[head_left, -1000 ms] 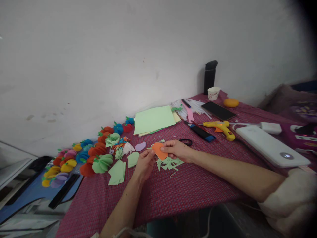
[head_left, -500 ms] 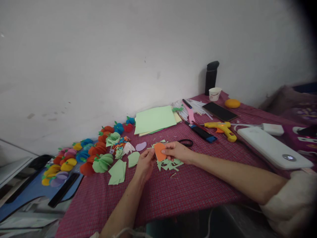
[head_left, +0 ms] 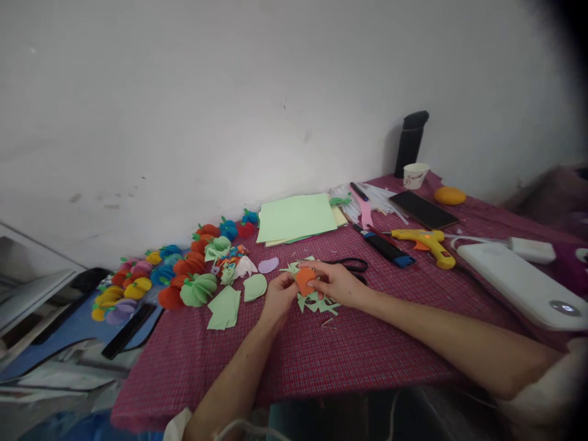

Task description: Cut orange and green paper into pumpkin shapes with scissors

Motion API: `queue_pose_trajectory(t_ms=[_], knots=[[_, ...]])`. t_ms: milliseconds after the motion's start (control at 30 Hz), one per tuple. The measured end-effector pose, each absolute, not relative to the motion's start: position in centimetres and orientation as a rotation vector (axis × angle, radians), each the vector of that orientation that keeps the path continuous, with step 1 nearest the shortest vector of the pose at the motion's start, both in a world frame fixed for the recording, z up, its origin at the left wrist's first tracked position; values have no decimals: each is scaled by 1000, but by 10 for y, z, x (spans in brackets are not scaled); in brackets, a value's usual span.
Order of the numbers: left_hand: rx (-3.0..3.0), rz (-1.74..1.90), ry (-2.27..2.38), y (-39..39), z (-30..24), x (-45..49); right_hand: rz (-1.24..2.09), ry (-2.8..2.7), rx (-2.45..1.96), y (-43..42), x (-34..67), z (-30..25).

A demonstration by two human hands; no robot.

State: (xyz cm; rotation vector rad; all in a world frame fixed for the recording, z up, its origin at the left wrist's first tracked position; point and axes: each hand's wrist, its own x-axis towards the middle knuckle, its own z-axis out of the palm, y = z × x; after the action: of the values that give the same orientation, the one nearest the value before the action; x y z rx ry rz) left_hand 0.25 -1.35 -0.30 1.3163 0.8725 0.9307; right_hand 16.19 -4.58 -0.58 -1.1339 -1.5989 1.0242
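Between my two hands is a small orange paper piece [head_left: 305,281] with a rounded edge. My right hand [head_left: 337,283] pinches it from the right, thumb on its face and fingers behind. The fingertips of my left hand [head_left: 281,295] are closed at its left edge. Below and behind the hands lies a heap of light green paper scraps [head_left: 321,304]. Black scissor handles [head_left: 353,264] show just beyond my right hand. To the left of my left hand are a rounded green paper stack [head_left: 255,286], a purple paper piece [head_left: 268,265] and green paper squares [head_left: 224,309].
Colourful paper pumpkins [head_left: 197,288] crowd the left side. Green sheets [head_left: 296,219] lie at the back near the wall. On the right are a yellow glue gun [head_left: 429,240], a blue-black cutter [head_left: 388,248], a phone [head_left: 423,209], a white power bank [head_left: 519,285], a paper cup [head_left: 415,176] and a black bottle [head_left: 410,144].
The orange paper has turned and now shows a smaller, rounder outline. My right fingers have moved round its top edge. The whole view has shifted slightly.
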Motion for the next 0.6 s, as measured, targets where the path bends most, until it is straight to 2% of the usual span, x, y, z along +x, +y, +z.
queue_pose_trajectory(t_ms=[433, 600], knots=[[1547, 877, 1047, -11, -9, 0, 971, -1574, -1238, -45, 162, -7], [1575, 993, 1072, -11, -8, 0, 1182, -1429, -1187, -42, 163, -3]])
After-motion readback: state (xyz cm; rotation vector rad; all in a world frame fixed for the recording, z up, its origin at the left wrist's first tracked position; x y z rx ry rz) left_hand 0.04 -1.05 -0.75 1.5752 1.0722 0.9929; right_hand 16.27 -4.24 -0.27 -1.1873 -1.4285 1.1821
